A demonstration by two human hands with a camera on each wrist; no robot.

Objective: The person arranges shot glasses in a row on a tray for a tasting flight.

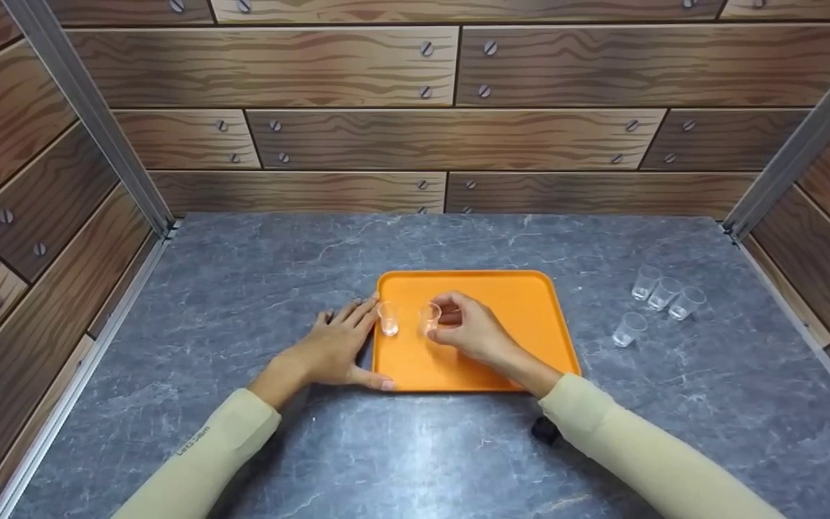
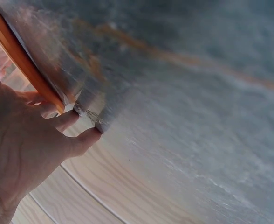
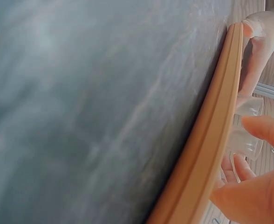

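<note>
An orange tray point(image 1: 501, 303) lies in the middle of the grey table. Two small clear cups stand on its left part. My right hand point(image 1: 467, 328) has its fingers curled round the right cup point(image 1: 429, 316); in the right wrist view that cup point(image 3: 246, 145) sits between my fingertips point(image 3: 263, 128) behind the tray's rim point(image 3: 211, 140). The left cup point(image 1: 388, 318) stands free beside it. My left hand point(image 1: 332, 347) lies flat on the table against the tray's left edge, with the thumb along the front corner. The left wrist view shows this hand point(image 2: 30, 144) beside the tray's edge point(image 2: 20, 60).
Several more clear cups point(image 1: 663, 292) stand on the table to the right of the tray, one point(image 1: 629, 329) a little nearer to me. A small black object point(image 1: 545, 430) lies by my right forearm. Wood-patterned walls close in the table at the back and both sides.
</note>
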